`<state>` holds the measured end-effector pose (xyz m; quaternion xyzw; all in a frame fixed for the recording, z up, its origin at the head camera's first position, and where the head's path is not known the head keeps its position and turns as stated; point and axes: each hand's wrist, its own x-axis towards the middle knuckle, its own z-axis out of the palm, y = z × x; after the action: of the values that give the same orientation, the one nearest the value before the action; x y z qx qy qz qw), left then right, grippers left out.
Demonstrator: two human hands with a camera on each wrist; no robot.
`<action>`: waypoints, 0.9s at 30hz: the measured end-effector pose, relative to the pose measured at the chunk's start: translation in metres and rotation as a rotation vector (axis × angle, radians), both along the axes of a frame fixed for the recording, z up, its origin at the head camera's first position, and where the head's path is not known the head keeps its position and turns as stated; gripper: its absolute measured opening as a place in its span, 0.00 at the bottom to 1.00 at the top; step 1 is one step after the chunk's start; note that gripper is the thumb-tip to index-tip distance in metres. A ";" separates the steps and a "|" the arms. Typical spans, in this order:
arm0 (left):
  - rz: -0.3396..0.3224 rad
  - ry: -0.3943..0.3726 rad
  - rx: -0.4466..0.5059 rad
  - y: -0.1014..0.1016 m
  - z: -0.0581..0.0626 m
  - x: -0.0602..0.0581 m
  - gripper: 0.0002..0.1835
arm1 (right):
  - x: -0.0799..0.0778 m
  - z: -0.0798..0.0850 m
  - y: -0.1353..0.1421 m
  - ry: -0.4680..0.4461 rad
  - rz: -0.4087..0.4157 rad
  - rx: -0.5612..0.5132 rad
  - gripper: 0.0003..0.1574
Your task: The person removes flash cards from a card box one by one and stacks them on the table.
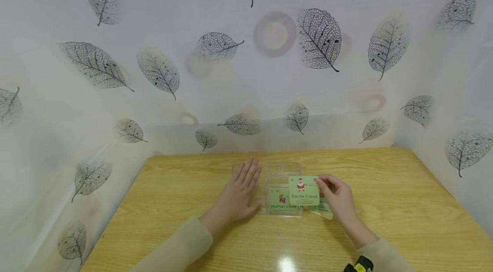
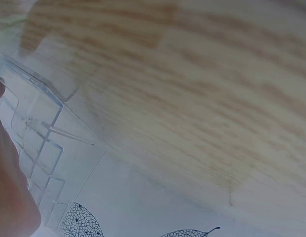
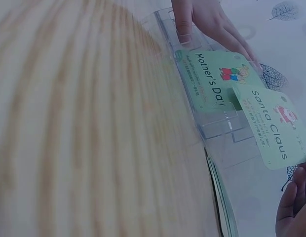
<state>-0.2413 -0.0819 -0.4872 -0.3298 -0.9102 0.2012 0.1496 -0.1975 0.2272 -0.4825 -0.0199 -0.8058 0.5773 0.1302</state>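
My right hand (image 1: 338, 197) pinches the edge of a green "Santa Claus" card (image 1: 304, 190) between thumb and fingers. That card hangs beside and partly over a clear plastic organizer (image 1: 283, 168). Inside the organizer stands a green "Mother's Day" card (image 3: 212, 81), its text facing me. My left hand (image 1: 239, 195) lies with straight fingers on the organizer's left part. In the left wrist view only an edge of that hand (image 2: 12, 187) shows against the stepped clear dividers (image 2: 47, 148). More green cards (image 1: 320, 210) lie on the table under and behind the held card, partly hidden.
The wooden table (image 1: 185, 177) reaches back to a pale curtain (image 1: 246, 83) printed with dark leaves, which also hangs at both sides. A black band with a yellow part (image 1: 360, 266) sits at my right sleeve. Light glares off the table's front.
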 end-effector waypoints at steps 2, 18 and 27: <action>0.002 -0.003 0.000 0.000 0.000 0.000 0.55 | 0.000 0.000 0.001 0.007 -0.003 0.011 0.14; -0.009 0.008 0.011 0.000 -0.001 0.000 0.56 | 0.001 -0.002 0.011 0.035 -0.008 -0.001 0.14; -0.011 0.021 0.012 0.000 0.000 0.000 0.56 | 0.001 -0.005 0.017 0.057 -0.005 -0.001 0.14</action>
<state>-0.2411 -0.0819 -0.4871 -0.3317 -0.9079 0.1984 0.1624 -0.1960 0.2440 -0.4872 -0.0055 -0.8014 0.5777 0.1548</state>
